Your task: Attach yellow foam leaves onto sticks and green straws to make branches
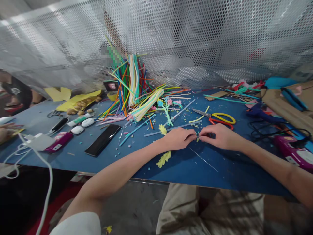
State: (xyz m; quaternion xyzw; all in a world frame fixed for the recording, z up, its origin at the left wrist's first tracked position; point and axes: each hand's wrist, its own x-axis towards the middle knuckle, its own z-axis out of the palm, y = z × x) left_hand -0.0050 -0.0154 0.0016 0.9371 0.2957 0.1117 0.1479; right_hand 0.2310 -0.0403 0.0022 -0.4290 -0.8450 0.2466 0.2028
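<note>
My left hand [179,138] and my right hand [222,136] meet almost tip to tip over the blue table, each with thumb and fingers pinched. Between the fingertips shows a tiny yellow-green piece [197,139], mostly hidden, so its kind is unclear. Pale yellow leaf-shaped cutouts [163,159] lie under and beside my left wrist. Just beyond the hands is a light-green stalk [168,115] with small pink and blue tufts near its top. Scissors [215,117] with yellow and red handles lie open-bladed behind my right hand. A thin wire [203,159] rests in front.
A big bundle of coloured craft stems [133,81] stands against the perforated metal screen [195,42]. A black phone [102,139], white cables [46,176] and a purple box [59,142] occupy the left. Small clippings are scattered about; cardboard [281,98] and another purple box [290,151] sit right.
</note>
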